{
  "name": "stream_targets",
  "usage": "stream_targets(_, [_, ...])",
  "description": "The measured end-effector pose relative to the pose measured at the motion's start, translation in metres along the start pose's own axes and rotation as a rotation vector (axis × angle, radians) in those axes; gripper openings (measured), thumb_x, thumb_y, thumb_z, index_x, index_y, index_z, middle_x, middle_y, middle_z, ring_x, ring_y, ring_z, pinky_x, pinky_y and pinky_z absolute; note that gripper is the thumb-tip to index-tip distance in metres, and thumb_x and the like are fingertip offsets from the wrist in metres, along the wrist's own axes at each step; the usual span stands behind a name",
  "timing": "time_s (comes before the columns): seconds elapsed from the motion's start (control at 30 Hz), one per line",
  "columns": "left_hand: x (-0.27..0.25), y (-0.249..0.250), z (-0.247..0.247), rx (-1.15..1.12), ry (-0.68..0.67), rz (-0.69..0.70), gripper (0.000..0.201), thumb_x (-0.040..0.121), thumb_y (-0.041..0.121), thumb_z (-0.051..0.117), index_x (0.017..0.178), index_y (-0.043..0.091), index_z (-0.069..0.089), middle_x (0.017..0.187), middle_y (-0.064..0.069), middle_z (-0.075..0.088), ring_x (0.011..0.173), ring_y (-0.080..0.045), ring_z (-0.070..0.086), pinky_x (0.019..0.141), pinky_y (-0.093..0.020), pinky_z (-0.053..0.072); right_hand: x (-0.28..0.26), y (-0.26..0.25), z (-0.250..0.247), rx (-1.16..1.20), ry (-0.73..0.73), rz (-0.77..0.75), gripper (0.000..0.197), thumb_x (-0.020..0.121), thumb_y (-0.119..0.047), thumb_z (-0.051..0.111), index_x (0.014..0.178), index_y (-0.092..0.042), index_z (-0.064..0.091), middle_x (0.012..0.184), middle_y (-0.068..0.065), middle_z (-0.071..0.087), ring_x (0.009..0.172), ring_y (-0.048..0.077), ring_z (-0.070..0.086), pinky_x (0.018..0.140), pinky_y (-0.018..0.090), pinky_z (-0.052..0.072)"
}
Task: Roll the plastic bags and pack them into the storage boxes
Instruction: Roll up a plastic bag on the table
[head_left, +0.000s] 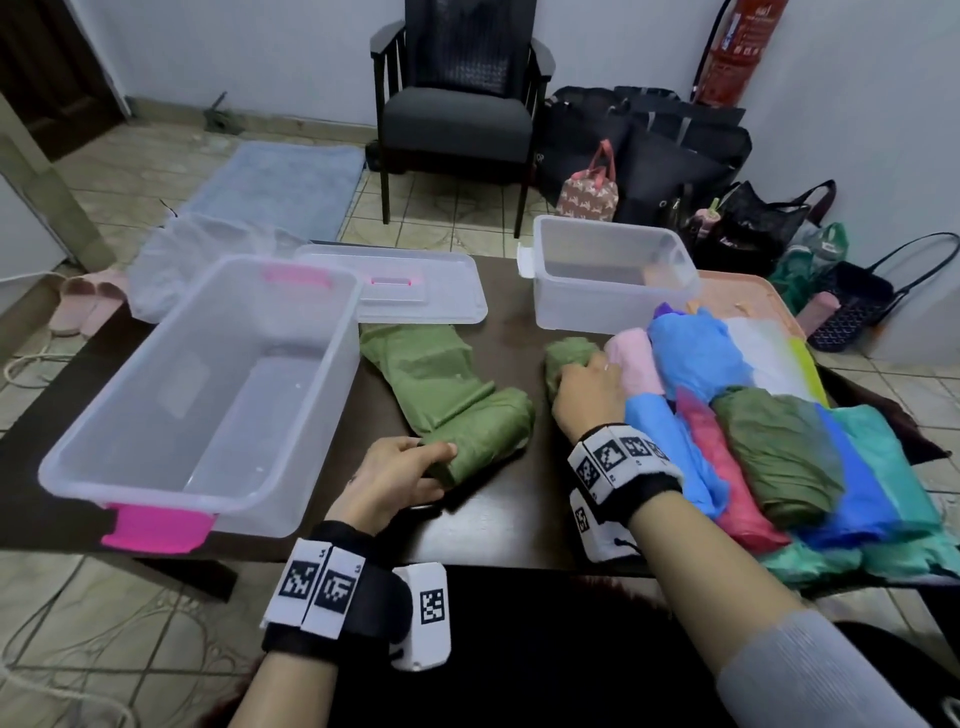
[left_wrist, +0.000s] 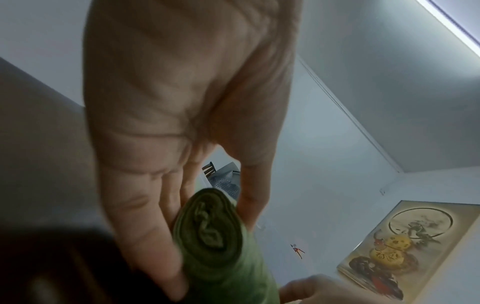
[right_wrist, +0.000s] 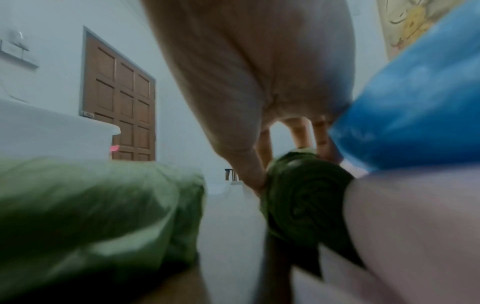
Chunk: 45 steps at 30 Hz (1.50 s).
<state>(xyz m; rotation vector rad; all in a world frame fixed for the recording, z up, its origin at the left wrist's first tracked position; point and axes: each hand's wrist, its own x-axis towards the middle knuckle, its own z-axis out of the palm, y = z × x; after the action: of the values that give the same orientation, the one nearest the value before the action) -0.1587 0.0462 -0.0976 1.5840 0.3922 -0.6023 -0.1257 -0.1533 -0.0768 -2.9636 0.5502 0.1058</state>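
Left hand (head_left: 395, 480) grips green roll (head_left: 478, 436).

both hands (head_left: 397, 475) (head_left: 584, 395), fingers curled

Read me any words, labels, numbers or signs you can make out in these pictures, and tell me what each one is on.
No text can be read.
Fire extinguisher: white print on the red body, too blurred to read.
Wrist bands: square black-and-white code markers with tiny digits beside them, too small to read.
Wall picture: marks that may be characters on the yellow figure, too blurred to read.
Storage boxes: no labels visible.
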Motion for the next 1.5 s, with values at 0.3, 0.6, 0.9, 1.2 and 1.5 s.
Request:
stream_targets(0.3, [0.004, 0.007, 0.003, 0.167, -0.058, -0.065, 0.034, 0.083, 0.035, 0.065, 0.103, 0.007, 0.065, 0.093, -0.007, 0.070, 0.075, -0.018, 0.064, 0.058, -0.023, 0.041, -0.061, -0.034, -0.012, -0.094, -0.121, -0.764, 0.051, 0.082, -0.010, 0.055, 0.130, -0.024, 0.044, 0.128, 0.001, 0.042, 0.121, 0.022, 0.036, 0.094, 0.036, 0.032])
stream_targets(0.6, [0.003, 0.016, 0.013, -0.001, -0.047, 0.001, 0.027, 0.063, 0.022, 0.073, 0.081, 0.012, 0.055, 0.080, -0.011, 0.057, 0.063, -0.016, 0.055, 0.061, -0.027, 0.041, -0.068, -0.018, 0.009, -0.138, -0.083, -0.743, 0.052, 0.063, -0.012, 0.073, 0.108, -0.010, 0.046, 0.111, 0.010, 0.044, 0.098, 0.028, 0.048, 0.074, 0.037, 0.041])
stream_targets(0.9, [0.005, 0.060, 0.015, -0.225, -0.033, 0.078, 0.010, 0.084, 0.017, 0.066, 0.094, 0.016, 0.063, 0.091, -0.002, 0.067, 0.083, -0.016, 0.062, 0.073, -0.028, 0.048, -0.071, -0.001, 0.009, -0.140, -0.224, -0.768, 0.058, 0.071, -0.036, 0.070, 0.121, -0.019, 0.047, 0.114, 0.004, 0.044, 0.108, 0.024, 0.043, 0.080, 0.035, 0.032])
stream_targets(1.2, [0.007, 0.125, 0.028, -0.221, 0.090, 0.364, 0.033, 0.083, 0.014, 0.071, 0.112, 0.003, 0.061, 0.096, -0.006, 0.067, 0.092, -0.023, 0.065, 0.083, -0.036, 0.053, -0.070, -0.007, 0.005, -0.078, -0.443, -0.750, 0.057, 0.065, -0.032, 0.075, 0.118, -0.027, 0.055, 0.108, 0.002, 0.062, 0.102, 0.024, 0.057, 0.083, 0.034, 0.045])
stream_targets(1.5, [0.013, 0.170, 0.018, -0.288, -0.005, 0.330, 0.019, 0.099, 0.003, 0.039, 0.088, 0.006, 0.055, 0.086, -0.010, 0.060, 0.076, -0.020, 0.060, 0.066, -0.032, 0.053, -0.078, -0.006, 0.007, -0.085, -0.519, -0.731, 0.051, 0.065, -0.030, 0.078, 0.110, -0.020, 0.056, 0.107, 0.003, 0.059, 0.103, 0.024, 0.056, 0.076, 0.032, 0.043])
